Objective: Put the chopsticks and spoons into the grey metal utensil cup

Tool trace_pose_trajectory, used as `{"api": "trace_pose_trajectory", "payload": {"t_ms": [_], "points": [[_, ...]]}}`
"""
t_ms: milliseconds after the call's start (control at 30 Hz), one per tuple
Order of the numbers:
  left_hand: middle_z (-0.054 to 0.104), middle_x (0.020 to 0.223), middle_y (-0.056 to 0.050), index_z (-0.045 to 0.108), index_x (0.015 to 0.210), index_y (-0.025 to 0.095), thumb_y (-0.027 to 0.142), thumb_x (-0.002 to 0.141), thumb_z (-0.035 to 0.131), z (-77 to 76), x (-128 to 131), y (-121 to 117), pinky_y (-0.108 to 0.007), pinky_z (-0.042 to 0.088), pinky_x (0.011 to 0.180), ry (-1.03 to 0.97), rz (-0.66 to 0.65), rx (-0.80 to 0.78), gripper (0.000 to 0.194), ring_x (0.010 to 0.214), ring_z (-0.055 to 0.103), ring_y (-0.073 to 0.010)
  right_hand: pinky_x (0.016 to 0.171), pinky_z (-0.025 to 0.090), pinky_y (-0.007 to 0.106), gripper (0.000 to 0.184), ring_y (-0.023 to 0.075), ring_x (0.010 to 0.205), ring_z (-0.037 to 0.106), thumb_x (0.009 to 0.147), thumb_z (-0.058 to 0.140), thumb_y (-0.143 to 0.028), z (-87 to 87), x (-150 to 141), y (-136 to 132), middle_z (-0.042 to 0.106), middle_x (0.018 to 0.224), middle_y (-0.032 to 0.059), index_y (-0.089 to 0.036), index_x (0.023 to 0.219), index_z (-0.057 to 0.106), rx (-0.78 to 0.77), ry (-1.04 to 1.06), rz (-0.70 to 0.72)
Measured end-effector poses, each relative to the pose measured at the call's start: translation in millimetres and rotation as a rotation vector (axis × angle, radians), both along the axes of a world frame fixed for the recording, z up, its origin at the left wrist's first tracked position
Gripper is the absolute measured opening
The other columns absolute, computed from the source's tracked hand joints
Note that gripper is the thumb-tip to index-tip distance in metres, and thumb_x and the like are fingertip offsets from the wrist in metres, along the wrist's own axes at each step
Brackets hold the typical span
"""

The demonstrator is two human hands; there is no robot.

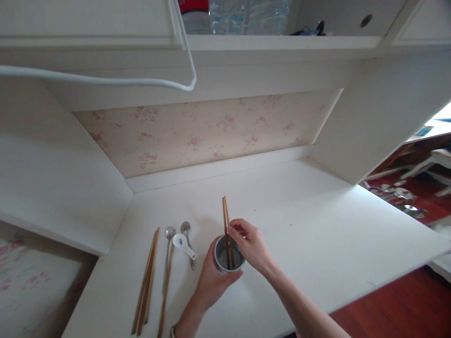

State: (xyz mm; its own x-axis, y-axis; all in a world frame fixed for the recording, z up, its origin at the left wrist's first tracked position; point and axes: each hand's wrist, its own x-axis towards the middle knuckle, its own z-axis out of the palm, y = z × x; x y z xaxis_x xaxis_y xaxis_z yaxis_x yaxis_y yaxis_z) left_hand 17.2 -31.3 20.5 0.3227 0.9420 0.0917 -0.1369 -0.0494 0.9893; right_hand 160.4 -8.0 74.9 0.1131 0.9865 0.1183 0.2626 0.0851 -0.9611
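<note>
My left hand is wrapped round a grey cup with a pale rim, whose mouth faces up. Two wooden chopsticks stand inside the cup, their upper ends leaning slightly left. My right hand is closed at the cup's right rim, thumb and fingers pinched on the chopsticks. Left of the cup lie a white ceramic spoon with a blue mark, a metal spoon and a long-handled metal spoon. A single chopstick lies by them, and several more chopsticks are bunched farther left.
Everything rests on a white countertop inside a cabinet recess with a floral back panel. Overhead, a shelf holds clear plastic bottles, and a white rod juts out at upper left. White side panels bound the recess.
</note>
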Motion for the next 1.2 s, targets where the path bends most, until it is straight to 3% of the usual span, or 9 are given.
{"api": "trace_pose_trajectory", "payload": {"t_ms": [467,567,667,767,967,1133,1200], "points": [[0.055,0.139,-0.012,0.043,0.135,0.023,0.024,0.068,0.082,0.6,0,0,-0.045,0.037,0.112,-0.013,-0.024,0.020,0.078,0.130,0.049,-0.0298,0.068,0.052,0.030,0.022,0.0178,0.075,0.066,0.092,0.056,-0.040,-6.7,0,-3,0.071,0.086,0.0037,-0.020,0.093,0.065,-0.045,0.052,0.038],[0.055,0.138,-0.012,0.043,0.135,0.024,0.024,0.067,0.082,1.2,1,-1,-0.045,0.038,0.111,-0.027,-0.025,0.015,0.079,0.130,0.050,-0.0300,0.079,0.053,0.033,0.025,0.0200,0.088,0.067,0.092,0.057,-0.043,-11.0,6,-10,0.070,0.097,0.0053,-0.021,0.105,0.062,-0.034,0.108,0.083],[0.057,0.136,-0.011,0.044,0.134,0.024,0.026,0.067,0.083,3.4,0,-2,-0.043,0.041,0.108,-0.036,-0.050,-0.006,0.077,0.127,0.053,-0.0300,0.098,0.047,0.040,0.045,0.0235,0.113,0.061,0.087,0.065,-0.041,-18.4,15,-20,0.064,0.122,0.0076,-0.025,0.126,0.052,-0.037,0.194,0.226],[0.060,0.131,-0.011,0.048,0.133,0.024,0.030,0.066,0.084,6.8,0,-2,-0.042,0.045,0.104,-0.004,-0.028,-0.017,0.076,0.122,0.056,-0.0305,0.106,0.040,0.045,0.073,0.0270,0.124,0.054,0.078,0.075,-0.039,-28.7,21,-28,0.057,0.135,0.0089,-0.027,0.140,0.038,-0.078,0.253,0.398],[0.054,0.140,-0.014,0.048,0.138,0.024,0.046,0.065,0.082,8.3,1,-9,-0.047,0.038,0.111,0.034,-0.008,0.003,0.083,0.129,0.050,-0.0346,0.110,0.036,0.046,0.108,0.0311,0.130,0.048,0.058,0.090,-0.036,-50.9,19,-30,0.049,0.142,0.0125,-0.027,0.145,0.026,-0.073,0.334,0.460],[0.032,0.156,-0.013,0.034,0.149,0.029,0.038,0.068,0.082,3.3,-12,-32,-0.054,0.020,0.119,0.274,0.121,0.033,0.094,0.144,0.027,-0.0352,0.106,0.040,0.045,0.097,0.0318,0.126,0.052,0.060,0.088,-0.038,-56.9,16,-28,0.055,0.135,0.0130,-0.025,0.140,0.035,-0.064,0.405,0.500],[0.032,0.156,-0.011,0.032,0.150,0.031,0.034,0.069,0.081,6.7,-27,-39,-0.053,0.018,0.120,0.381,0.133,-0.002,0.095,0.145,0.026,-0.0331,0.104,0.041,0.046,0.089,0.0319,0.124,0.053,0.063,0.086,-0.038,-56.0,17,-28,0.057,0.133,0.0128,-0.024,0.137,0.039,-0.057,0.396,0.498]]}}
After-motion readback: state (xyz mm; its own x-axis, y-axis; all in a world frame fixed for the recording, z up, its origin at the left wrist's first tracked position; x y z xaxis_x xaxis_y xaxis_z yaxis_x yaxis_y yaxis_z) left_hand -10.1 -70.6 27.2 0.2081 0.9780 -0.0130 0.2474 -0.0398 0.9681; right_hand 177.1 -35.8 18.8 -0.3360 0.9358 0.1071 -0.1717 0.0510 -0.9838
